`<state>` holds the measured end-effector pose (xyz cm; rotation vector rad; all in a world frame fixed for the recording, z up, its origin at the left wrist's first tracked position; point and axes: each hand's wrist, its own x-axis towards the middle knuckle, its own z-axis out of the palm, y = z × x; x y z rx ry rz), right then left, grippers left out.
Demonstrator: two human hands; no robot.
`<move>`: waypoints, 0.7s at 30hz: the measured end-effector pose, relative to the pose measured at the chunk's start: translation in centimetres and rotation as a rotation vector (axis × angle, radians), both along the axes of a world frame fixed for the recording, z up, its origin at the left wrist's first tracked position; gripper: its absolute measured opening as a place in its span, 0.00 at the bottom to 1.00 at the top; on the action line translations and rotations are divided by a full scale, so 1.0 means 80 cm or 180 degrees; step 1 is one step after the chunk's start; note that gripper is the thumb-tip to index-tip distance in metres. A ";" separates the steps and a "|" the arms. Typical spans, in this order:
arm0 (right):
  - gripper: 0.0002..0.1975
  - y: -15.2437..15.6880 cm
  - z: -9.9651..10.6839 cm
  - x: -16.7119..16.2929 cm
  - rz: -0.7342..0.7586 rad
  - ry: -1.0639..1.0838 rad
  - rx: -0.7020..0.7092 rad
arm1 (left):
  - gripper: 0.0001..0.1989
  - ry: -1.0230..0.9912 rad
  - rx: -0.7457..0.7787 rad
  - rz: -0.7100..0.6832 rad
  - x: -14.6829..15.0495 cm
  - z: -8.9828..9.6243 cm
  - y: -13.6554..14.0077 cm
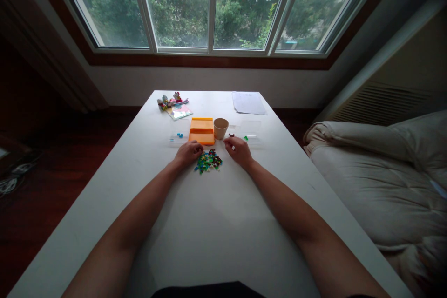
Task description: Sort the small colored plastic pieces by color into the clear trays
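A small pile of tiny building bricks, mostly green with blue, brown and white ones, lies on the white table. At its upper left edge is my left hand, fingers curled together by the bricks; what they hold is too small to make out. My right hand is up and to the right of the pile, thumb and fingers pinched close to a brown paper cup. Anything in that pinch cannot be made out. Left of the cup sits an orange plastic tray.
Clear plastic boxes stand on both sides: the left box holds blue bricks, the right box has a green one nearby. Farther back are small colourful figures, a picture card and paper sheets. A sofa flanks the table.
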<state>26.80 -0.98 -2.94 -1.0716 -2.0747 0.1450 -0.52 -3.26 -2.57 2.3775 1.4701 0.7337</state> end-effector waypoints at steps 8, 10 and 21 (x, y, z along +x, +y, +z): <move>0.08 -0.002 -0.001 -0.002 0.0151 -0.0055 -0.0038 | 0.06 -0.0236 0.0277 0.0142 -0.002 -0.005 0.003; 0.09 -0.002 -0.001 -0.002 0.0152 -0.0062 -0.0052 | 0.06 -0.0369 0.0290 0.0216 -0.002 -0.006 0.004; 0.08 -0.002 -0.001 0.001 0.0166 -0.0088 -0.0074 | 0.06 -0.1167 0.0206 0.0551 -0.004 -0.011 0.012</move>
